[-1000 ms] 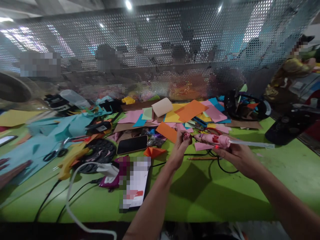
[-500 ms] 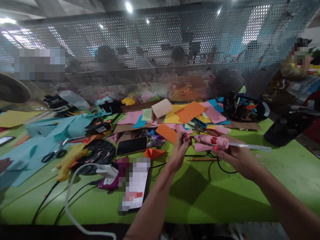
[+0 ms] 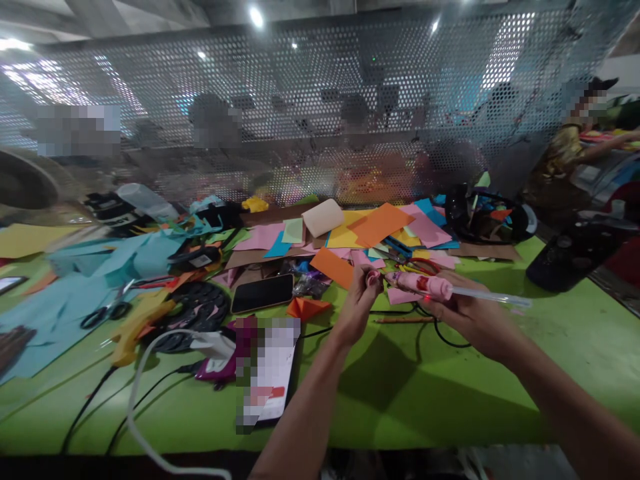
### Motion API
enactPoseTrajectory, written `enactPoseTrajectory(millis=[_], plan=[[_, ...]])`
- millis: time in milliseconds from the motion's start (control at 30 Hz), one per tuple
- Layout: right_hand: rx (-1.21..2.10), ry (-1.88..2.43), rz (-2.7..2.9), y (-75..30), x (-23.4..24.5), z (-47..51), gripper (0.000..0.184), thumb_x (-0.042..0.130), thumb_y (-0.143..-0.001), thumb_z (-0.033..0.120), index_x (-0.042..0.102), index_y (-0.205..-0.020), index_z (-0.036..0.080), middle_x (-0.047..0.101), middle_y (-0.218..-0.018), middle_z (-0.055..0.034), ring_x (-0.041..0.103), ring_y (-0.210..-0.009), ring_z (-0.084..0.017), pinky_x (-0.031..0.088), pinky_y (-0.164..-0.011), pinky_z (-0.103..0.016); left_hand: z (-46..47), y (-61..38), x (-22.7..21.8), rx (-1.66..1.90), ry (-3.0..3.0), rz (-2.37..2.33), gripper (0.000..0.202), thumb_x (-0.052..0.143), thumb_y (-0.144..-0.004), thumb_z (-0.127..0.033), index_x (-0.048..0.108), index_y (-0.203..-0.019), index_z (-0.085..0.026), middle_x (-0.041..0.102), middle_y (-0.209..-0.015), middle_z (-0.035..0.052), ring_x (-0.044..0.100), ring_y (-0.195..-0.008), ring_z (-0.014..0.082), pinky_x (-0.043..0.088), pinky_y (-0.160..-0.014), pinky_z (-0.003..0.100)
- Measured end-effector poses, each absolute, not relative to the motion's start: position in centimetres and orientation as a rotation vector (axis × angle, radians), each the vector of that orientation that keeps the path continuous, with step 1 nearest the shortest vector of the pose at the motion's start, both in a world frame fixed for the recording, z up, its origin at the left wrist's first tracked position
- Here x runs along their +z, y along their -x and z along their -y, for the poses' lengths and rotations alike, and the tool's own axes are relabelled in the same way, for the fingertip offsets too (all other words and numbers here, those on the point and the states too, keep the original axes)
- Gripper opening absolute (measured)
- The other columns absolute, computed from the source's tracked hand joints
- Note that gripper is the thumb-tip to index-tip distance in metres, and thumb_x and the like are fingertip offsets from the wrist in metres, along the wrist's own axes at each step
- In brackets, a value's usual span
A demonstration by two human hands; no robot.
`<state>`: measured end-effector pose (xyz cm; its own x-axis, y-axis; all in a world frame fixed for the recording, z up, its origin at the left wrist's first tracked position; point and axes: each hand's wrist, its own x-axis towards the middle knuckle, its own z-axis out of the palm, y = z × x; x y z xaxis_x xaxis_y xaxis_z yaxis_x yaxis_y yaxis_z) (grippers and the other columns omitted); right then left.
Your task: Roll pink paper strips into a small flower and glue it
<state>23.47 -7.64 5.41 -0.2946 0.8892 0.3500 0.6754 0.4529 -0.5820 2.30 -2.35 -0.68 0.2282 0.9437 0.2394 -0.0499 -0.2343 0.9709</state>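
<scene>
At the left edge of the glossy green table (image 3: 400, 420), another person's hand (image 3: 15, 343) rests on a light-blue paper sheet (image 3: 55, 313); that hand's fingers are too blurred to tell apart. Right of it lie dark-handled metal scissors (image 3: 107, 310), a yellow plastic glue gun (image 3: 140, 327) and a round black slotted piece (image 3: 203, 310). Next, on the near side, a white plug (image 3: 215, 343) on a white cable sits against a purple plastic device (image 3: 217, 367), with a phone with a lit screen (image 3: 277, 373) just right of them. Farther back are a black phone with a dark screen (image 3: 263, 293) and a folded orange paper piece (image 3: 307, 307).

Near the middle, above the table, the left hand (image 3: 360, 300) pinches a small roll of pink paper (image 3: 373, 276) between thumb and fingers. Just right of the roll is the tip of a pink glue gun (image 3: 425, 283), lying nearly level and pointing left; whether tip and roll touch, I cannot tell. The right hand (image 3: 467, 317) grips the gun, thumb along its near side, the other fingers mostly hidden behind it. A clear glue stick (image 3: 493, 295) juts rightward from its back end. At the far right stands a tilted-looking dark cylindrical tumbler (image 3: 565, 257).
</scene>
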Motion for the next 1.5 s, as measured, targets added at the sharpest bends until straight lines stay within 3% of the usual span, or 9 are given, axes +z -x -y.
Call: enactPoseTrajectory(millis=[200, 300, 467, 633, 1100, 1500], plan=[[0.442, 1.299, 2.016, -23.8, 5.1, 7.7, 0.026, 0.056, -0.093, 0.048, 0.069, -0.094, 0.026, 0.069, -0.083, -0.0066, 0.065, -0.086, -0.028, 0.051, -0.089, -0.042, 2.3, -2.2, -0.8, 1.223, -1.492, -0.864, 0.035, 0.047, -0.093, -0.057, 0.047, -0.099, -0.023, 0.046, -0.090, 0.0009, 0.045, -0.084, 0.0159, 0.042, -0.082, 0.028], [0.467, 1.287, 2.010, -23.7, 5.1, 7.6, 0.029, 0.055, -0.093, 0.049, 0.069, -0.102, 0.025, 0.071, -0.088, -0.0072, 0.065, -0.089, -0.029, 0.051, -0.091, -0.042, 2.2, -2.2, -0.9, 1.220, -1.495, -0.883, 0.033, 0.049, -0.093, -0.055, 0.048, -0.100, -0.023, 0.047, -0.092, 0.0010, 0.046, -0.084, 0.0158, 0.042, -0.081, 0.027], [0.479, 1.338, 2.004, -23.7, 5.2, 7.8, 0.030, 0.056, -0.092, 0.050, 0.069, -0.095, 0.024, 0.070, -0.087, -0.0081, 0.066, -0.096, -0.031, 0.051, -0.090, -0.043, 2.3, -2.3, -0.5, 1.242, -1.450, -0.850, 0.024, 0.052, -0.091, -0.045, 0.047, -0.098, -0.022, 0.047, -0.090, 0.0004, 0.046, -0.083, 0.0154, 0.042, -0.081, 0.028], [0.538, 1.303, 2.012, -23.6, 5.5, 8.3, 0.027, 0.056, -0.092, 0.047, 0.068, -0.098, 0.024, 0.072, -0.102, -0.0090, 0.066, -0.097, -0.030, 0.051, -0.087, -0.041, 2.5, -2.3, 0.0, 1.263, -1.439, -0.830, 0.020, 0.054, -0.088, -0.039, 0.047, -0.097, -0.022, 0.048, -0.089, 0.0005, 0.046, -0.082, 0.0155, 0.043, -0.081, 0.028], [0.388, 1.329, 2.053, -24.0, 5.1, 8.1, 0.026, 0.055, -0.094, 0.047, 0.068, -0.094, 0.024, 0.070, -0.087, -0.0064, 0.066, -0.085, -0.027, 0.052, -0.079, -0.036, 2.2, -2.2, -0.5, 1.235, -1.429, -0.813, 0.019, 0.054, -0.089, -0.038, 0.047, -0.098, -0.022, 0.046, -0.090, 0.0000, 0.045, -0.084, 0.0149, 0.042, -0.080, 0.028], [0.368, 1.278, 2.083, -23.7, 5.4, 7.8, 0.024, 0.050, -0.098, 0.042, 0.059, -0.087, 0.023, 0.069, -0.087, -0.0058, 0.064, -0.085, -0.024, 0.048, -0.077, -0.035, 1.8, -2.3, -1.4, 1.225, -1.291, -0.741, 0.018, 0.055, -0.088, -0.038, 0.049, -0.097, -0.023, 0.048, -0.085, -0.0014, 0.045, -0.078, 0.0135, 0.040, -0.078, 0.026]])
